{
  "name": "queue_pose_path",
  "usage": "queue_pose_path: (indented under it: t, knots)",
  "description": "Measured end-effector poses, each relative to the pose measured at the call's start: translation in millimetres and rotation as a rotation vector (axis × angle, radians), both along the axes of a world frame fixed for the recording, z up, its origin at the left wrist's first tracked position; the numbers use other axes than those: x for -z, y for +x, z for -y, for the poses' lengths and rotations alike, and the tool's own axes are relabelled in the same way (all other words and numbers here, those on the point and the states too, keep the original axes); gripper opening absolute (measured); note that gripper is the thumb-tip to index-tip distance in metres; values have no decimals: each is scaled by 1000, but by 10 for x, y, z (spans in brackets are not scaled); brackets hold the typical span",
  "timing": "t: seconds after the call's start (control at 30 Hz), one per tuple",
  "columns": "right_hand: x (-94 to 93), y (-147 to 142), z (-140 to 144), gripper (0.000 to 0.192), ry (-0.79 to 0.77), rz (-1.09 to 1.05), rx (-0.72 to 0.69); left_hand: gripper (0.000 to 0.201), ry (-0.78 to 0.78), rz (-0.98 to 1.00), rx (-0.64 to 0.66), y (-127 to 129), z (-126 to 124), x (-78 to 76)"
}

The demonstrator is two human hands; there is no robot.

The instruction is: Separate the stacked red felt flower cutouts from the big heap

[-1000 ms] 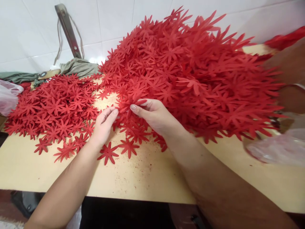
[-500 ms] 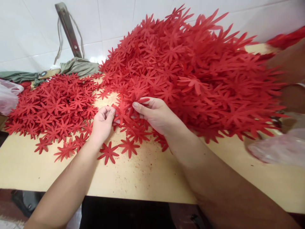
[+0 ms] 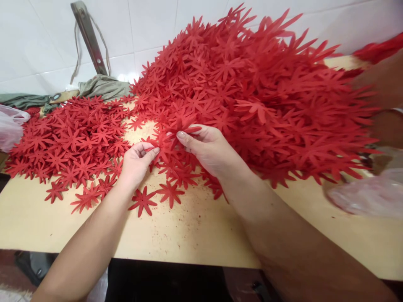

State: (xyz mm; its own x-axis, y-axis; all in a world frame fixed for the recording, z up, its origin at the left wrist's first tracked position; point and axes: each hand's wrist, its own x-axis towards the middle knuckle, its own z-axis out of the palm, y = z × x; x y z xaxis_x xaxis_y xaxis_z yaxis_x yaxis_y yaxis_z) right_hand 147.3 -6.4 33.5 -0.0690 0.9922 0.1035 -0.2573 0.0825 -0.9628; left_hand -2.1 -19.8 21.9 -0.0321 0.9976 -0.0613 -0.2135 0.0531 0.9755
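Left heap of flower cutouts (image 3: 72,140) sat on the table (image 3: 220,243), right heap (image 3: 226,79) next to it, wall (image 3: 154,21) behind both (oh, and some cloth (image 3: 102,88) lay just behind the left one).

Left hand (image 3: 137,163) and right hand (image 3: 208,151) bare; forearms (image 3: 97,222) likewise. Black clothing (image 3: 166,281) at lap, details too dark to tell.

Two hands (image 3: 136,161) (image 3: 209,150), two red flower heaps (image 3: 71,140) (image 3: 239,90)

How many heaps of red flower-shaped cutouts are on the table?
2: a smaller heap at left and a larger heap from centre to right. Others may be hidden; the red material at far right is unclear.
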Motion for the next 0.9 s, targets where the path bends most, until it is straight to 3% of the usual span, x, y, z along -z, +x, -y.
queue_pose_path:
  t: [0.4, 0.6, 0.77, 0.9]
  knots:
    - [-119, -67, 111, 33, -10, 28, -239, 29, 54, -137, 92, 1, 56, 46]
    - [-33, -37, 30, 26, -11, 17, -50, 40, 55, -107, 154, 1, 50, 71]
    - [20, 105, -77, 19, -10, -17, 138, 36, 39, -84, 83, -28, 7, 60]
    - [6, 157, -92, 24, -41, -72, 124, 24, 31, -59, 29, -19, -24, 54]
